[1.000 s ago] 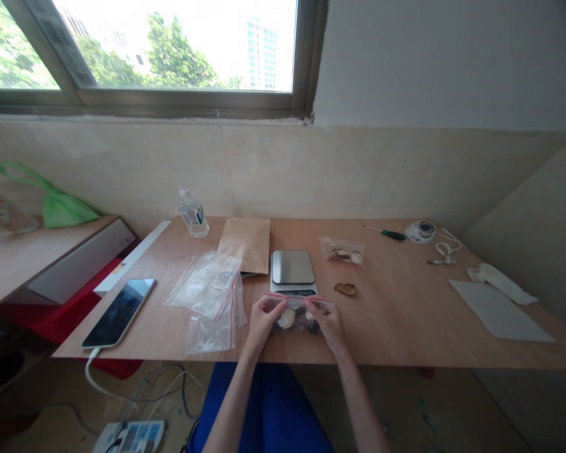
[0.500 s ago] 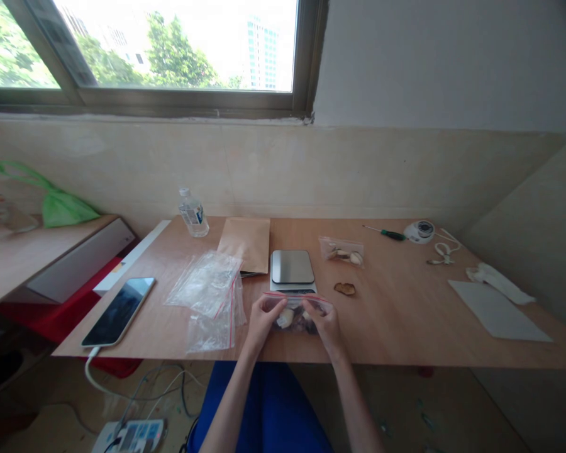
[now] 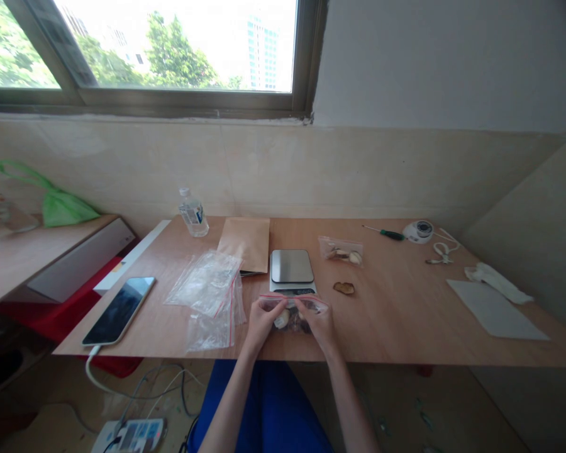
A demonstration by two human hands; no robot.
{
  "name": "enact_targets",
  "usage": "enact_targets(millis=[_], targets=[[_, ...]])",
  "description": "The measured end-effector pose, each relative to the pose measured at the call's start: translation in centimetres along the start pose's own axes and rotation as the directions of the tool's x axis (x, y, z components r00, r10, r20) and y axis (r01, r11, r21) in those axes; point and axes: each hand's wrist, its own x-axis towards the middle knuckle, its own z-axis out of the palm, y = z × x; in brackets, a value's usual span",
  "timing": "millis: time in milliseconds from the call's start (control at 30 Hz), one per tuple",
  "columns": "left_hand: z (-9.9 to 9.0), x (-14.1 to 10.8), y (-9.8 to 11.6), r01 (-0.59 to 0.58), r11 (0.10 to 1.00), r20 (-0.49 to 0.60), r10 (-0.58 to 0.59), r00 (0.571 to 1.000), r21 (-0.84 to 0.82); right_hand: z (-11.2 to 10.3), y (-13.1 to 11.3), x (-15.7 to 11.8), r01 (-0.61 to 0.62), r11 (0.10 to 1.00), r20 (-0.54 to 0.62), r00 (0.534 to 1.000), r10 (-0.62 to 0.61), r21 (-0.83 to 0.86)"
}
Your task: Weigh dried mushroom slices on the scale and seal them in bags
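Observation:
Both hands pinch the red-striped top of a clear zip bag (image 3: 292, 323) near the table's front edge. Pale and dark dried pieces show inside it. My left hand (image 3: 265, 318) grips the top edge left of its middle, and my right hand (image 3: 317, 319) grips it just right of there, thumbs close together. Directly behind the bag is a kitchen scale (image 3: 292, 267) with a bare metal plate. A brown dried slice (image 3: 344, 288) lies on the table to the right. Farther back rests a second filled zip bag (image 3: 341, 252) with pale slices in it.
Left of my hands lie flat zip bags (image 3: 207, 289), a kraft paper pouch (image 3: 246, 244), a water bottle (image 3: 193, 214) and a phone (image 3: 120, 311) on a cable. To the right are a screwdriver (image 3: 391, 234), a white camera (image 3: 419, 232), a white sheet (image 3: 495, 308) and a white cloth (image 3: 497, 282).
My right hand has slid left along the bag's top edge, bringing its thumb nearer to the left one. My left hand stays at its place on the bag.

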Motion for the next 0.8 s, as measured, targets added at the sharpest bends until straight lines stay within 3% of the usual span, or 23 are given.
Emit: enact_targets(millis=[167,333,800], targets=[[0.0,-0.1,0.1,-0.034,0.999,-0.026,0.035,0.999,0.020,0.3,0.2,-0.2,0.024,1.000,-0.027,0.999,-0.025,-0.018],[-0.1,0.0,0.5,-0.093,0.995,0.016,0.093,0.996,0.020,0.3,0.2,-0.2,0.005,1.000,0.003,1.000,-0.005,0.005],[0.4,-0.3,0.2,-0.089,0.996,-0.023,0.089,0.996,0.019,1.2,0.8,0.0,0.095,0.993,-0.067,0.993,-0.100,-0.070]])
